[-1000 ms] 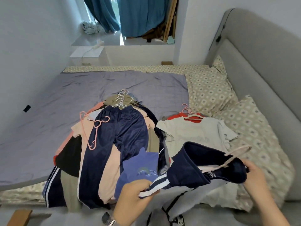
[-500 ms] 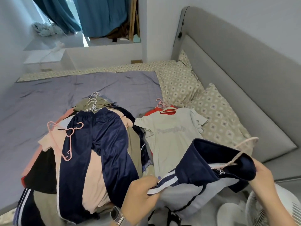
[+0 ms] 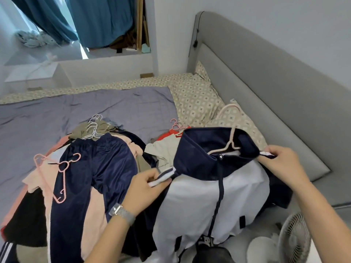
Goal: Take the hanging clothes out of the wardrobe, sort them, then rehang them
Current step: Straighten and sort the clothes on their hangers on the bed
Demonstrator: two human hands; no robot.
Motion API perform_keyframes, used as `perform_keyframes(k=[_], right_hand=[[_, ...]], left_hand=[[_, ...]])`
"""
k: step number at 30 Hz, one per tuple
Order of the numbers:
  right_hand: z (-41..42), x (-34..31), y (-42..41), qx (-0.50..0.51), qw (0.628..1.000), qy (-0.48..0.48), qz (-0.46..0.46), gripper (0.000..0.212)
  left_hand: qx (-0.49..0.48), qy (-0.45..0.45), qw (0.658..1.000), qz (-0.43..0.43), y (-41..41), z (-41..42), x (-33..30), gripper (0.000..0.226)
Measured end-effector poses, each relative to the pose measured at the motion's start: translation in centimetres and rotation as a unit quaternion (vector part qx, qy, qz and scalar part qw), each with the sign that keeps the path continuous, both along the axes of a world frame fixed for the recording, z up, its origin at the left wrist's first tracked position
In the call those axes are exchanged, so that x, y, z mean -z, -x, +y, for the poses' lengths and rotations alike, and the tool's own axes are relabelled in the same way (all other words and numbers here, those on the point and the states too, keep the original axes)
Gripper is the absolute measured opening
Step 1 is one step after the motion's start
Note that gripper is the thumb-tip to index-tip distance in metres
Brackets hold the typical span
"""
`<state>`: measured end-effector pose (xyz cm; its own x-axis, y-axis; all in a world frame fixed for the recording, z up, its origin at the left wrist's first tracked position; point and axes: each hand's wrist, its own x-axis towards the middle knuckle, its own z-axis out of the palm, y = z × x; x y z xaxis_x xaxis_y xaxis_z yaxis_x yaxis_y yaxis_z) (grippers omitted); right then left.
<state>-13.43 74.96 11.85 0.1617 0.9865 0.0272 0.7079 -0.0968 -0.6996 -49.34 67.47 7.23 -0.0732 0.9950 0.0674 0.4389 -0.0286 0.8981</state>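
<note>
Hands, left hand [image 3: 146,184] and right hand [image 3: 284,164], pinch jacket [image 3: 205,179] shoulders above bed [image 3: 114,105] edge

Navy trousers [image 3: 98,168], lower left: cloth with a soft sheen. Jacket [image 3: 205,190], centre: smooth matt cloth, navy over white, on a pale plastic hanger [image 3: 230,133]. Headboard [image 3: 266,88], upper right: matt grey upholstery; watch strap [image 3: 124,215], lower centre: metal mesh.

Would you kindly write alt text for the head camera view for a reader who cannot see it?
Both hands, left hand and right hand, hold up a navy and white zip-up jacket by its striped shoulders, a pale pink plastic hanger still inside its collar. Behind it, a heap of hangered clothes lies on a grey-purple bedspread.
</note>
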Motion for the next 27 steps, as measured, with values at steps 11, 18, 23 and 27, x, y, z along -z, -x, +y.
perform_keyframes(k=[11,18,23,27], right_hand=[[13.7,8.3,0.6,-0.133,0.971,0.189,0.055,0.06],[28.1,10.3,2.5,-0.175,0.944,0.264,0.093,0.041],[35.4,16.1,5.6,-0.133,0.941,0.292,0.106,0.047],[40.8,21.3,7.5,-0.129,0.944,0.3,0.048,0.037]], left_hand=[[-0.062,0.169,0.963,0.199,2.4,8.5,5.7,0.055],[-0.171,0.174,0.969,0.046,6.4,13.7,2.7,0.064],[-0.319,0.194,0.924,0.082,7.2,14.7,4.3,0.064],[-0.397,0.169,0.899,0.078,7.6,15.8,4.3,0.058]])
